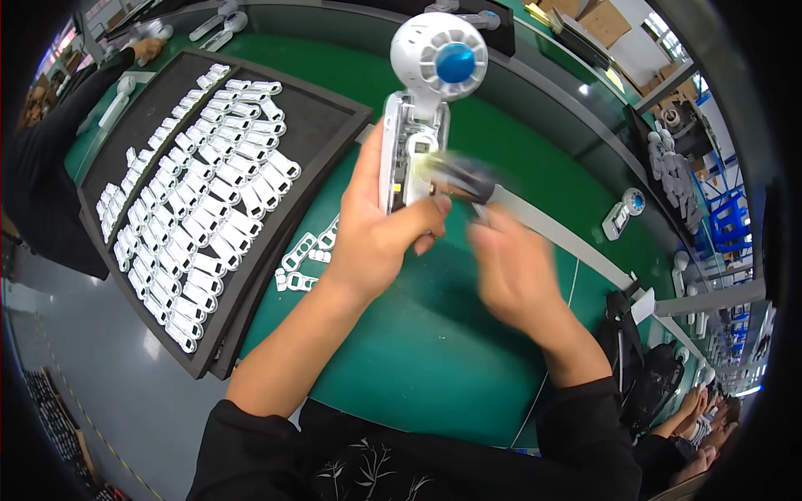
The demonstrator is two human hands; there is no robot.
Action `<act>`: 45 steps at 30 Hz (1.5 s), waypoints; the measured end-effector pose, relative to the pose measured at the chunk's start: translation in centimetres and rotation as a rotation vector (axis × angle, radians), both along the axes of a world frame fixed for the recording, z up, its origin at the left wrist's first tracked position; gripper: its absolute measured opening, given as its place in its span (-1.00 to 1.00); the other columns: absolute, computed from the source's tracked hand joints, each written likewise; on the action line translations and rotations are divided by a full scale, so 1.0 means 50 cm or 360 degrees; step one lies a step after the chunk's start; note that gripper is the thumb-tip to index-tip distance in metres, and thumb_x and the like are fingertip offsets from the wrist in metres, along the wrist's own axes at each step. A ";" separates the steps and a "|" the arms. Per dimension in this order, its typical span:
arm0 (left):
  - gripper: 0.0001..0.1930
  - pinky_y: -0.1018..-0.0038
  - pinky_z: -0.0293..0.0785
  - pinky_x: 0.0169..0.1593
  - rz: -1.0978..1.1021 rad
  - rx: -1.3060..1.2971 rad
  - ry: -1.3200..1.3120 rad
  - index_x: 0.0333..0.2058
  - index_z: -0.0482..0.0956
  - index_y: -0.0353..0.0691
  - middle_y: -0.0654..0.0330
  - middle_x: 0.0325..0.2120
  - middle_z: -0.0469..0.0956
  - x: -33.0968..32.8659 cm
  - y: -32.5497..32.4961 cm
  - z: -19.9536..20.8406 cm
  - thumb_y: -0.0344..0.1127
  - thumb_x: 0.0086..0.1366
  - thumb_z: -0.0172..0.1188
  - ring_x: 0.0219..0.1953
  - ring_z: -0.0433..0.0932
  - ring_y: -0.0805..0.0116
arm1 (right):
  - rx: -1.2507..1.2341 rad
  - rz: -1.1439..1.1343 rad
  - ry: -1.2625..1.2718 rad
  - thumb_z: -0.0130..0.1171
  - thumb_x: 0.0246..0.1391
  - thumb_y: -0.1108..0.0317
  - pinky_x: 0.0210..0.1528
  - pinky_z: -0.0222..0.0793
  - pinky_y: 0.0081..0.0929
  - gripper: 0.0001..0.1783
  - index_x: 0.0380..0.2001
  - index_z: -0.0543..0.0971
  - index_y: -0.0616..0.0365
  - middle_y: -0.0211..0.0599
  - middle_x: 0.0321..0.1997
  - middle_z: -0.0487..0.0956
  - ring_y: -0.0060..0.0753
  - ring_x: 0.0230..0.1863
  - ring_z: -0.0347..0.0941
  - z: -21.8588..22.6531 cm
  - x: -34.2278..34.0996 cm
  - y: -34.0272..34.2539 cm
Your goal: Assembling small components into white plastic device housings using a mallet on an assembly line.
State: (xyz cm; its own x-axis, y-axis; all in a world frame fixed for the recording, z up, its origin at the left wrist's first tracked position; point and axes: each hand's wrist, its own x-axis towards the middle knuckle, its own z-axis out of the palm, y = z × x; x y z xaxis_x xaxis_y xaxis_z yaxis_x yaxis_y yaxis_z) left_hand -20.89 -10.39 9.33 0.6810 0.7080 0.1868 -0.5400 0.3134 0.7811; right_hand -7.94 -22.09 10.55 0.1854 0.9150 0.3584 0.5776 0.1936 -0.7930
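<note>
A white handheld fan, with a round vented head and a shiny blue centre, stands head-up in my left hand. Its handle is open at the front, showing inner parts and a white faceplate set into it. My left fingers wrap round the handle's lower end, the thumb pressing across its front. My right hand grips what looks like a small hammer, its dark head against or just in front of the handle; motion blur hides whether they touch. Several loose white faceplates lie on the table beside my left forearm.
A black foam tray of many white faceplates lies at left, stacked on another. Beyond it works another person in dark clothes. Across the green table, another fan rests by the conveyor at right. A black bag sits near my right elbow.
</note>
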 end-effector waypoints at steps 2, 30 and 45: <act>-0.22 0.58 0.31 -0.60 0.0027 -0.0019 0.0060 0.29 0.06 -0.18 0.21 -0.41 0.47 0.001 0.005 0.001 -0.56 0.10 0.18 -0.53 0.46 0.50 | -0.0269 -0.0056 -0.0130 -0.23 0.37 0.03 -0.65 0.07 -0.52 -0.53 -0.48 0.32 0.17 -0.38 -0.71 0.26 -0.51 -0.71 0.16 -0.002 0.002 -0.001; -0.62 0.59 0.34 -0.61 0.0539 -0.0247 0.0417 0.03 0.31 -0.26 0.13 -0.36 0.52 0.011 0.017 -0.042 -0.35 0.26 0.11 -0.59 0.49 0.46 | -0.0458 -0.0258 -0.0365 0.13 0.19 0.24 -0.51 0.23 -0.50 -0.72 -0.39 0.60 0.28 -0.25 -0.64 0.47 -0.49 -0.60 0.32 -0.002 0.045 0.028; -0.45 0.41 0.41 0.04 -0.0177 0.0009 0.0360 0.22 0.15 -0.34 -0.03 0.05 0.42 0.046 -0.039 -0.114 0.01 0.49 -0.30 0.02 0.48 0.26 | -0.0536 -0.0179 0.1544 0.10 0.23 -0.02 -0.65 0.18 -0.63 -0.55 -0.07 0.42 0.14 -0.42 -0.60 0.43 -0.59 -0.62 0.33 -0.045 -0.022 0.025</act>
State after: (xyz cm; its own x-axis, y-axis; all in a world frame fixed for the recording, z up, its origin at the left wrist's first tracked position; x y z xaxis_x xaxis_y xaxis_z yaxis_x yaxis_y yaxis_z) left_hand -18.57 -12.36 3.64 0.7796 0.6258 0.0246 -0.3139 0.3564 0.8800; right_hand -9.05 -20.86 8.32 0.3484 0.8998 -0.2626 -0.3382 -0.1406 -0.9305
